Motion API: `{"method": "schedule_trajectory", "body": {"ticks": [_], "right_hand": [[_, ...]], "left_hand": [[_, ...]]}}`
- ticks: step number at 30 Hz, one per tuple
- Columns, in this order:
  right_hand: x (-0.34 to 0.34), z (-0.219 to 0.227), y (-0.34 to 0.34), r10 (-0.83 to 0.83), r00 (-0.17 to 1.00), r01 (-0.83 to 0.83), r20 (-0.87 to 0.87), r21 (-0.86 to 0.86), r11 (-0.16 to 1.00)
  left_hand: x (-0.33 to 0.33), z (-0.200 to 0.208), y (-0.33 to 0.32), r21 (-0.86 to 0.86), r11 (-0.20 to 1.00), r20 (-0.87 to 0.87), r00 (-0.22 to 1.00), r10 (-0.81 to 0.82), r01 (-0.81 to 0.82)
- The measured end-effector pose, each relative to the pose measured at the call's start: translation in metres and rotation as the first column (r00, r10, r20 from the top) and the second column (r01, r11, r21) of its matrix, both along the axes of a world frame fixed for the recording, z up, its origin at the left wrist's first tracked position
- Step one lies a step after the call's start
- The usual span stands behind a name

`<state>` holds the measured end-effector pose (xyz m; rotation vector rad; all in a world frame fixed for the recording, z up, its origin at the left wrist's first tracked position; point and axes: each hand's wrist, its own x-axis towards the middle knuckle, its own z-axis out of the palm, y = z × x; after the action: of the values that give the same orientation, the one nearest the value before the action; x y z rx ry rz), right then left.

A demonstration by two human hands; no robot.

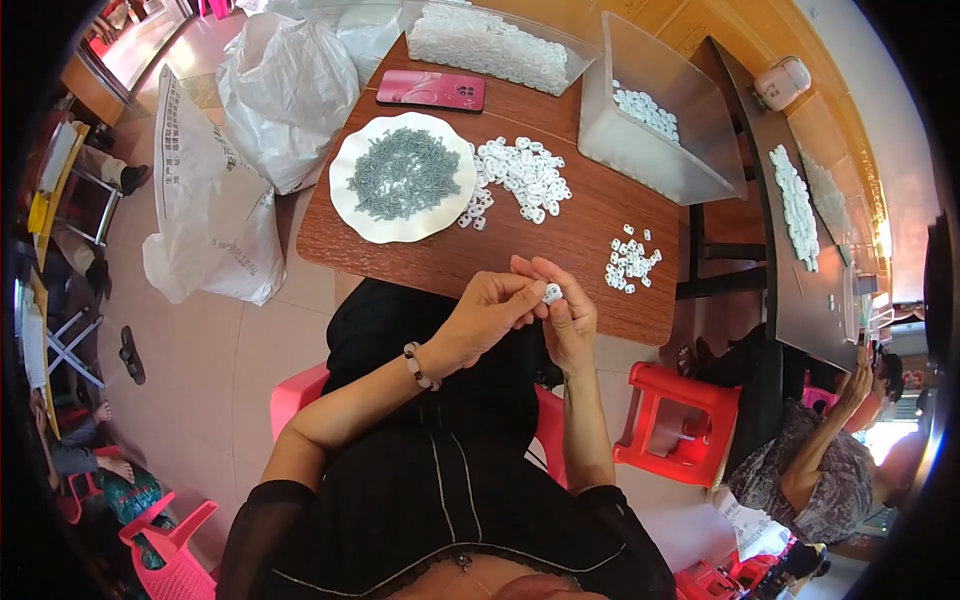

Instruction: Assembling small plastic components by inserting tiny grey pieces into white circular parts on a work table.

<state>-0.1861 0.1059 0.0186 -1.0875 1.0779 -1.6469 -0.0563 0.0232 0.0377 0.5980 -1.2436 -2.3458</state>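
Observation:
Just past the table's near edge, my left hand [490, 315] and my right hand [568, 318] meet around one small white plastic piece [552, 292]. The fingers of both are closed on it, and the rest of it is hidden behind them. Beyond them on the brown wooden table [560, 260] lies a loose heap of similar white pieces [522, 180]. A smaller group of white pieces [630, 264] is spread to the right. On the left stands a white wavy-rimmed plate [345, 205] bearing many small grey screw-like parts [405, 172].
A pink phone [431, 90] lies behind the plate. Clear plastic bins [640, 150] with white pieces line the back. White sacks [225, 215] stand left on the floor. A red stool [680, 420] is at right, near another person [810, 470] beside a dark table [815, 290].

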Motion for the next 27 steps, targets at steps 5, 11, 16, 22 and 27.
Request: {"method": "schedule_trajectory", "body": {"ticks": [5, 11, 16, 22, 27], "right_hand": [[0.001, 0.002, 0.0, 0.013, 0.999, -0.014, 0.046, 0.02, 1.0], [0.002, 0.003, -0.002, 0.051, 0.989, -0.055, 0.138, 0.024, 0.998], [0.007, 0.005, -0.004, 0.032, 0.991, -0.038, 0.128, 0.04, 0.998], [0.009, 0.007, -0.006, 0.067, 0.988, -0.073, 0.137, 0.039, 0.997], [0.007, 0.004, -0.006, 0.055, 0.996, -0.056, 0.064, 0.018, 0.998]], "left_hand": [[-0.003, -0.008, -0.002, 0.014, 1.0, -0.037, 0.999, 0.006, -0.005], [-0.003, -0.005, 0.0, 0.003, 0.998, -0.04, 0.997, 0.058, -0.058], [0.002, -0.004, 0.0, -0.024, 0.996, -0.036, 0.995, 0.089, -0.09], [0.005, -0.005, -0.001, -0.038, 0.994, -0.022, 0.994, 0.103, -0.103], [0.009, -0.007, -0.003, 0.021, 0.997, -0.044, 0.996, 0.074, -0.073]]}}
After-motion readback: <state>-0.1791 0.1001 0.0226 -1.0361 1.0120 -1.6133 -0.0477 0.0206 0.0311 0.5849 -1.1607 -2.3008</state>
